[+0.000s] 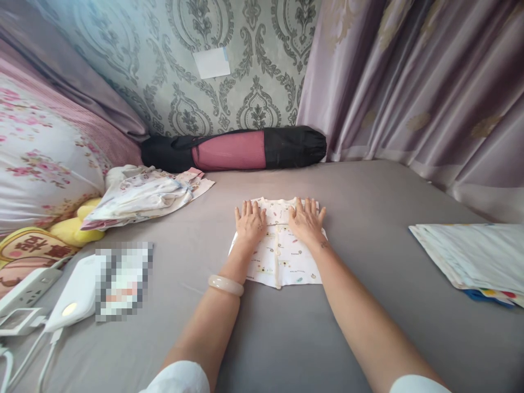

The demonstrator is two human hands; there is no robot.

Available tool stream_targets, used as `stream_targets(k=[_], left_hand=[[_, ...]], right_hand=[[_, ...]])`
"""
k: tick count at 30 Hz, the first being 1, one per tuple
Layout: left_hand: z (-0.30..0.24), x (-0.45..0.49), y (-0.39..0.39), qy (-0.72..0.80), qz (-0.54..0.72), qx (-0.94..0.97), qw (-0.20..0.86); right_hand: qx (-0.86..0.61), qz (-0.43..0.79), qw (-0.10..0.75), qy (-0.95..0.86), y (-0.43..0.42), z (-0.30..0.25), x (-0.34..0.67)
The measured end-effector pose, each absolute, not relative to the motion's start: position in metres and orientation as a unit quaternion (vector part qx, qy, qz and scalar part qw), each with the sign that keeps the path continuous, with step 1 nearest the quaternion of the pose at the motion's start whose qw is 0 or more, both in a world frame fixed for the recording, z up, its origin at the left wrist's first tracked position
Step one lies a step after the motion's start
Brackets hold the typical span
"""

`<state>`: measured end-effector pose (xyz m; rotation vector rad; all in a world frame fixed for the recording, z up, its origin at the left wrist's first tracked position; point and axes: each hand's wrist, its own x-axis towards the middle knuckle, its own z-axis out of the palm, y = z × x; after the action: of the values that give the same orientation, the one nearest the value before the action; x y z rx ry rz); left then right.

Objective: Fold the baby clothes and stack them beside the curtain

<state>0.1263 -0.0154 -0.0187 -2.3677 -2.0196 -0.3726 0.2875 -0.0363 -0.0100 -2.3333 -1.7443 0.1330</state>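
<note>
A small white baby shirt [282, 256] with little coloured prints lies flat on the grey bed sheet [368, 213]. Its neckline points away from me, and a cream-edged seam runs down its middle. My left hand [249, 222] rests flat on the shirt's upper left part, fingers stretched out. On the upper right part lies my right hand [306, 221], palm down with its fingers spread. Neither hand grips the cloth. Parts of the shirt's sides are hidden under my hands and wrists.
To the left are a heap of clothes [143, 194], a floral pillow [45, 147], a power strip [30, 289], a white device [79, 289] with cables and a blurred packet [125, 281]. A black and pink rolled bag [229, 150] lies by the wall. Folded cloths [475, 254] lie right.
</note>
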Motion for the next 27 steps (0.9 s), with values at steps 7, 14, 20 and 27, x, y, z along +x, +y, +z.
stream_targets(k=[7, 14, 20, 27], left_hand=[[-0.022, 0.121, -0.011, -0.655, -0.077, -0.751, -0.03], [-0.024, 0.121, -0.012, -0.647, -0.111, -0.754, -0.007], [-0.027, 0.131, -0.015, -0.552, -0.139, -0.822, 0.03], [-0.031, 0.132, -0.013, -0.532, -0.091, -0.842, 0.001]], right_hand=[[-0.811, 0.051, 0.079, -0.578, -0.031, -0.02, 0.295], [-0.804, 0.03, 0.105, -0.585, -0.034, -0.018, 0.294], [-0.727, -0.003, 0.136, -0.673, -0.036, -0.016, 0.281], [-0.711, 0.029, 0.123, -0.692, -0.035, -0.023, 0.278]])
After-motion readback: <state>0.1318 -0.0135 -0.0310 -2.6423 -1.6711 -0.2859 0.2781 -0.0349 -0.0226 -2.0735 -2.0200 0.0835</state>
